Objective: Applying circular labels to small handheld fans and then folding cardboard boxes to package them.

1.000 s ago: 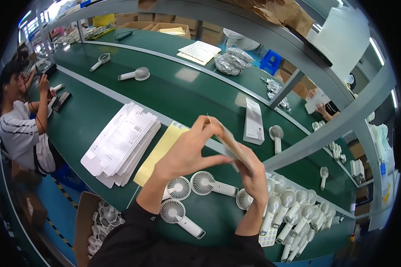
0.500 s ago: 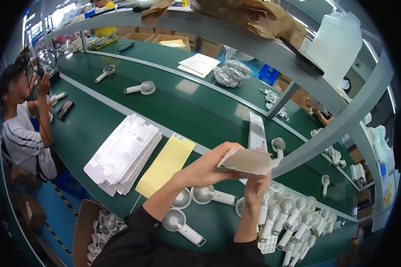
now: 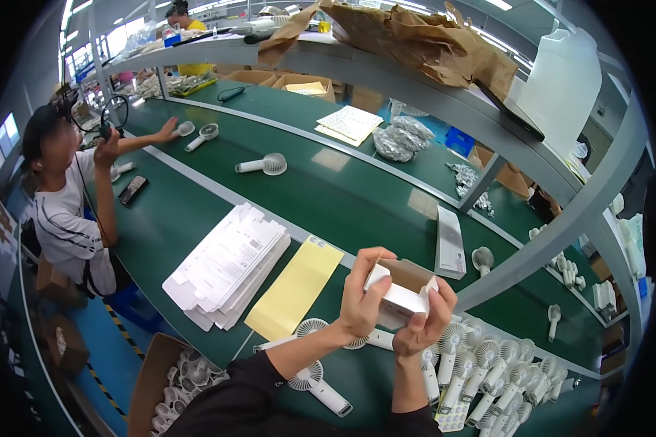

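Between my two hands is a small white carton (image 3: 408, 297), its open end tilted up so the brown inside shows. My left hand (image 3: 363, 297) grips its left side, thumb on the front face. Fingers of my right hand (image 3: 431, 320) close round its right end. Below my hands, white handheld fans (image 3: 331, 399) lie on the green table, partly hidden by my forearms. A pile of similar fans (image 3: 488, 364) spreads to the right. Left of the carton are a yellow sheet (image 3: 295, 288) and a stack of flattened white cartons (image 3: 226, 266).
A long white box (image 3: 450, 244) lies beyond my hands near a grey frame post (image 3: 517, 269). More fans (image 3: 264, 164) sit along the green belt. At left, a co-worker (image 3: 69, 211) sits near a black phone (image 3: 133, 191). A cardboard box of white parts (image 3: 149, 386) stands lower left.
The carton has been turned so its open end faces up, with both hands now at its sides. The co-worker has stretched an arm out to a fan. The view has shifted.
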### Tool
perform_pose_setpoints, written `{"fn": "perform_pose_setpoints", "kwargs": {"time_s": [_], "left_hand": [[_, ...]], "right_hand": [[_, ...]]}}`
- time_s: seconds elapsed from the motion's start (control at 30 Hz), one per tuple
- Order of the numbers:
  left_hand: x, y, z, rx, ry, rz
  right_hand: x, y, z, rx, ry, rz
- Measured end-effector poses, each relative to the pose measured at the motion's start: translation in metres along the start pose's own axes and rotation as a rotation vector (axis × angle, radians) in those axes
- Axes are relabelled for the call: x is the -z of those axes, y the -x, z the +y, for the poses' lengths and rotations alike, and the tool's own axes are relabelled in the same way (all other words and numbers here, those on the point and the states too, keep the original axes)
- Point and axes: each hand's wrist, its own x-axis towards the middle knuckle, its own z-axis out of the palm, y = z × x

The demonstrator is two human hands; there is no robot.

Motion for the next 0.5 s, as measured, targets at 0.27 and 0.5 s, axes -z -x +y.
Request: {"fn": "perform_pose_setpoints", "kwargs": {"time_s": [0.27, 0.5], "left_hand": [[0.01, 0.002, -0.006, -0.068, 0.005, 0.007], [0.012, -0.01, -0.022, -0.601, -0.203, -0.138]], "right_hand": [[0.002, -0.005, -0.003, -0.075, 0.022, -0.136], [0.012, -0.014, -0.009, -0.009, 0.039, -0.091]]}}
